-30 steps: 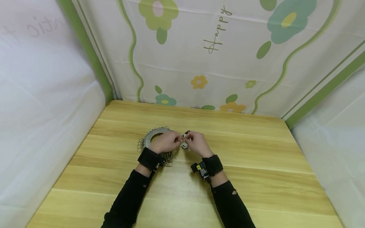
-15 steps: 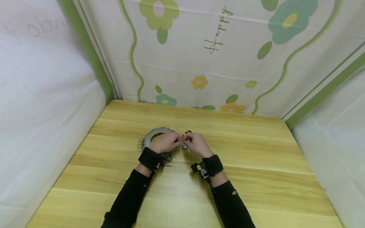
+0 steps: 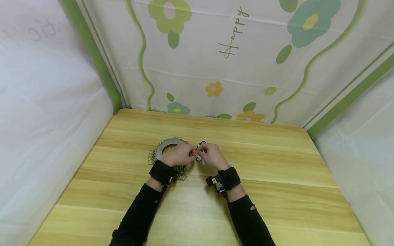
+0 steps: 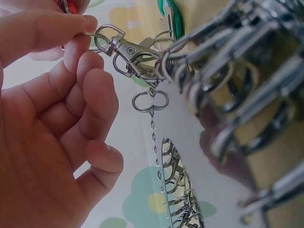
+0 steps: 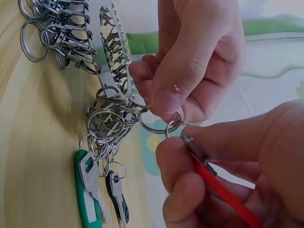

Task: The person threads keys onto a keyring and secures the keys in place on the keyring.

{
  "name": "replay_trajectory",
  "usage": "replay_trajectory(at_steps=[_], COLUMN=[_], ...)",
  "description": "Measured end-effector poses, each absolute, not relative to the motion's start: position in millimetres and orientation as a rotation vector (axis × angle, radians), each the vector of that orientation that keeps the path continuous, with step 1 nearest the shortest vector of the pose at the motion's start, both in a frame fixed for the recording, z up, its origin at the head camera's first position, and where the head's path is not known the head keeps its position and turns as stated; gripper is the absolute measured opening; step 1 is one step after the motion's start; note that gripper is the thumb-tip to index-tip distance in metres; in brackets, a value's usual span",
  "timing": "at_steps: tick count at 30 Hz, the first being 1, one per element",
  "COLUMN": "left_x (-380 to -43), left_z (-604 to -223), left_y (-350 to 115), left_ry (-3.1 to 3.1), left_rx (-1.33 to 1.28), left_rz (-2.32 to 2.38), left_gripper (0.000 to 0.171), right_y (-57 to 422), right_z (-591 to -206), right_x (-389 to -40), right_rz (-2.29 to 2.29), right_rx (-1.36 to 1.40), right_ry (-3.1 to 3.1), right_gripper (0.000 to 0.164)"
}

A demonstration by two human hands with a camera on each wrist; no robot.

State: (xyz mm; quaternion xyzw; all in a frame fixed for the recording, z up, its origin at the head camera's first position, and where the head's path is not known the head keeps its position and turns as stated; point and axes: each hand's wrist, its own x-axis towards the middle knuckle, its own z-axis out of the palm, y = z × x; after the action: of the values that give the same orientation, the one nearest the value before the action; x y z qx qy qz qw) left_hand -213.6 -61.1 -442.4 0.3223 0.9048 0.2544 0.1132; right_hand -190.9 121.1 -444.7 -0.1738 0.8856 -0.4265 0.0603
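Note:
A round grey metal key holder [image 3: 158, 150], fringed with swivel clasps and rings, sits left of centre on the table. My left hand [image 3: 178, 154] reaches over it, thumb and forefinger pinching a split ring [image 5: 154, 130] that hangs from a swivel clasp [image 4: 129, 50]. Facing it, my right hand [image 3: 213, 155] pinches a red key tag [image 5: 228, 194] with a silver key [image 5: 192, 145] by its top end. The tag's small ring [image 5: 167, 132] overlaps the split ring between the fingertips. Part of the red tag is hidden in my right palm.
A green key tag [image 5: 84, 190] and a black key tag [image 5: 116, 190], each with a key, hang from rings close by. Light wood table [image 3: 261, 191] surrounds the hands. White printed cloth [image 3: 191, 68] rises behind, with white cloth on both sides.
My right fingertips have shifted slightly left and closed up against the left fingertips. The key holder and both forearms stay nearly where they were.

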Motion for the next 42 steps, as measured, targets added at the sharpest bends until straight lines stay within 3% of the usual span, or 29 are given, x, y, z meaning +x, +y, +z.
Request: replay_trajectory(at_steps=[42], left_x=[-214.0], left_z=[-440.1], left_y=[-65.6], left_ry=[2.653], left_rx=[0.989], left_rz=[0.771], left_gripper=[0.013], right_y=[116.0], right_z=[-445.7], right_x=[-191.1], right_rz=[-1.234], right_rx=[-0.511], right_ry=[2.708], right_gripper=[0.008])
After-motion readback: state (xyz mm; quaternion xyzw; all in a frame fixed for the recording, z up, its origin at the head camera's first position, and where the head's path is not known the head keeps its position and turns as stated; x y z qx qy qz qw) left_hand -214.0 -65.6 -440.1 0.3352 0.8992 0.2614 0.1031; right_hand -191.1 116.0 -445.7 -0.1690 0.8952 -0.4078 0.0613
